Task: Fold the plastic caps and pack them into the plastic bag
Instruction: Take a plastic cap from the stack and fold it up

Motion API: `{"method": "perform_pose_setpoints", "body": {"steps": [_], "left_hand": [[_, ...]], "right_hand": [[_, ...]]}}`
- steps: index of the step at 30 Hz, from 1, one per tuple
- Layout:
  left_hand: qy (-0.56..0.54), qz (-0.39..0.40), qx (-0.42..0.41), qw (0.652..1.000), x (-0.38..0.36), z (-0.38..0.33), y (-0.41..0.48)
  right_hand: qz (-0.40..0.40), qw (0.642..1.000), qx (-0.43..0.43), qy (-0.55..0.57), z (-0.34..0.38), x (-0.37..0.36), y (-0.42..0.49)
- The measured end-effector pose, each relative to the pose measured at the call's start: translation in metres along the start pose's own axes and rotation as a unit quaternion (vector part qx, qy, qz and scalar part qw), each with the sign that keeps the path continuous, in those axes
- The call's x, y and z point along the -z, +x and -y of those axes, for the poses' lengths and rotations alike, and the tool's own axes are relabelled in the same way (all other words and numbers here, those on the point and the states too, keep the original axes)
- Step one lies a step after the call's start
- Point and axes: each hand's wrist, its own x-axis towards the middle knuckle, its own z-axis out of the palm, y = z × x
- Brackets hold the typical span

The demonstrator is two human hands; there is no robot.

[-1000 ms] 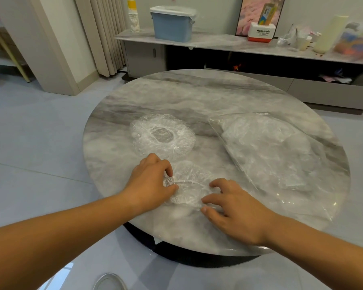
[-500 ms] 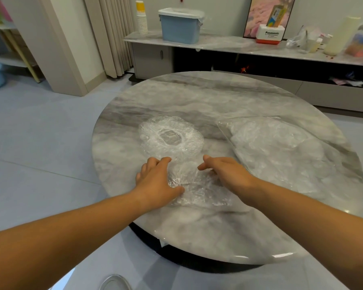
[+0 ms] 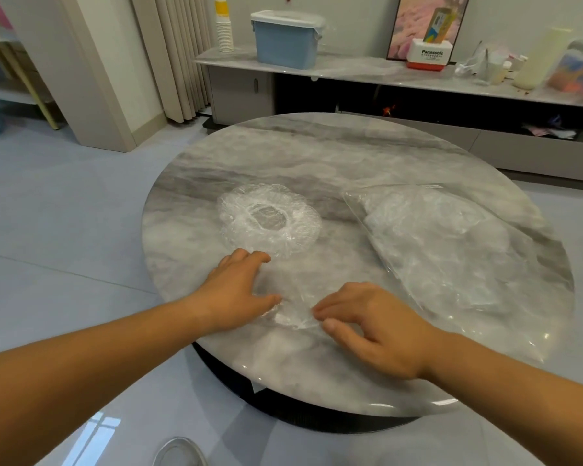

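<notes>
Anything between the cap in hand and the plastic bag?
Nothing visible. Bare marble tabletop lies between the cap, under the left hand and right hand, and the plastic bag to its right. The unfolded cap sits farther back, off that path.

You're on a single view here, the wide-angle camera on your head, tipped forward and down over the near rim of the round marble table [image 3: 317, 156]. It's close in: your forearms run up from both bottom corners, and your left hand [image 3: 236, 290], right hand [image 3: 374, 327] and the plastic cap [image 3: 293, 316] between them sit low in the middle. The lens faces across the tabletop to the low cabinet [image 3: 350, 67] along the far wall, with floor [image 3: 48, 230] down the left.
</notes>
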Motion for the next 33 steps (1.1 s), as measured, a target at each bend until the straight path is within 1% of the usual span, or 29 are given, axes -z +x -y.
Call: {"method": "perform_pose_setpoints", "body": {"steps": [4,6,8,12,16,18,20,23,26,28,30,33], "left_hand": [[0.002,0.158,-0.021,0.987,0.027,-0.001,-0.003],[-0.025,0.191,0.005,0.981,0.033,-0.010,-0.004],[-0.041,0.166,0.039,0.985,0.029,-0.022,-0.004],[0.015,0.105,0.064,0.992,0.011,-0.036,-0.004],[0.103,0.105,0.054,0.988,0.011,-0.028,-0.005],[0.115,0.101,0.061,0.986,0.014,-0.023,-0.005],[0.102,0.102,0.078,0.987,0.016,-0.019,-0.004],[0.037,0.110,0.107,0.987,0.018,-0.012,0.000],[-0.087,0.101,0.131,0.982,0.016,-0.009,0.001],[-0.178,0.101,0.142,0.968,0.015,-0.012,0.000],[-0.257,0.109,0.152,0.948,0.011,-0.017,-0.001],[-0.348,0.120,0.167,0.915,0.006,-0.022,-0.003]], "right_hand": [[0.059,0.996,0.025,-0.064,0.000,-0.007,-0.010],[0.075,0.993,0.023,-0.086,0.003,-0.007,-0.011],[0.093,0.987,0.025,-0.125,0.006,-0.006,-0.011],[0.114,0.976,0.029,-0.183,0.013,-0.008,-0.015],[0.111,0.975,0.010,-0.190,0.012,-0.012,-0.019],[0.114,0.976,-0.003,-0.187,0.009,-0.012,-0.022],[0.115,0.976,-0.011,-0.184,0.008,-0.012,-0.024],[0.117,0.979,-0.028,-0.163,0.011,-0.011,-0.024],[0.081,0.984,-0.044,-0.150,0.016,-0.008,-0.020],[0.030,0.984,-0.040,-0.172,0.022,-0.009,-0.015],[0.011,0.982,-0.043,-0.182,0.030,-0.012,-0.008],[0.045,0.986,-0.043,-0.154,0.032,-0.019,-0.001]]}}
